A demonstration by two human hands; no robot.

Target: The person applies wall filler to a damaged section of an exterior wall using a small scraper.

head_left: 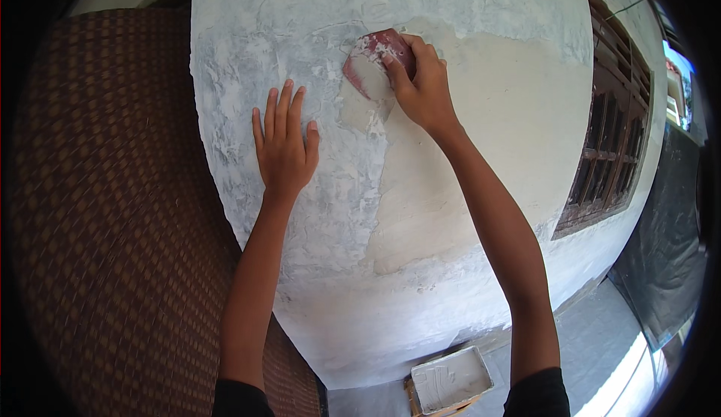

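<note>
A dark red, flat putty scraper (385, 44), smeared with pale filler, is gripped in my right hand (425, 85), thumb on its near face and fingers behind its right edge. Its blade lies at the wall, beside the border of a cream-coloured coat of filler (481, 124). To the left, my left hand (287, 141) rests flat with fingers spread on the patchy grey-white wall (323, 192). Nothing is in that hand. The cream coat spreads right and below the scraper, with a ragged edge.
A brown woven panel (113, 192) stands along the left. On the right is a dark wooden window with bars (612, 132). Low down, a tray of pale filler (452, 379) sits on an orange-brown support near the wall's foot. Dark sheeting (661, 237) hangs at far right.
</note>
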